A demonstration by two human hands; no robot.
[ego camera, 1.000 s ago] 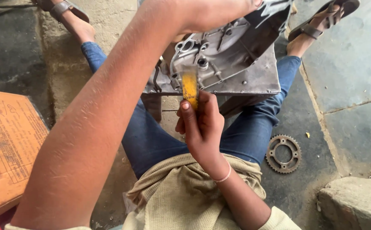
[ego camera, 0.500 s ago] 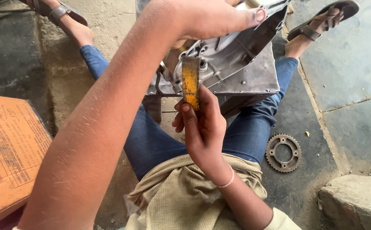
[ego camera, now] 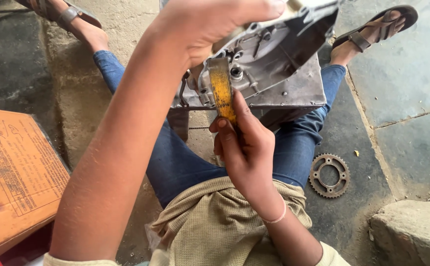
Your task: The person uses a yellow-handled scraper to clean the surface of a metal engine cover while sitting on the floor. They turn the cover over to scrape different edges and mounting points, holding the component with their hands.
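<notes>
A grey metal engine casing (ego camera: 279, 64) rests across my lap, tilted, with bolts and ribs showing inside. My left hand (ego camera: 210, 24) grips its upper rim at the top of the view, the forearm running down to the lower left. My right hand (ego camera: 242, 148) is closed around a flat yellow-painted metal strip (ego camera: 222, 88), held upright with its upper end against the casing's open side. I sit with legs in blue jeans spread on a stone floor.
A rusty toothed sprocket (ego camera: 329, 175) lies on the floor by my right thigh. An orange printed cardboard box (ego camera: 13, 172) sits at the left. A stone block (ego camera: 412, 231) is at the lower right. My sandalled feet (ego camera: 373, 29) show at the top corners.
My right hand has lifted the yellow strip higher along the casing. The casing and my left hand have shifted slightly upward in view.
</notes>
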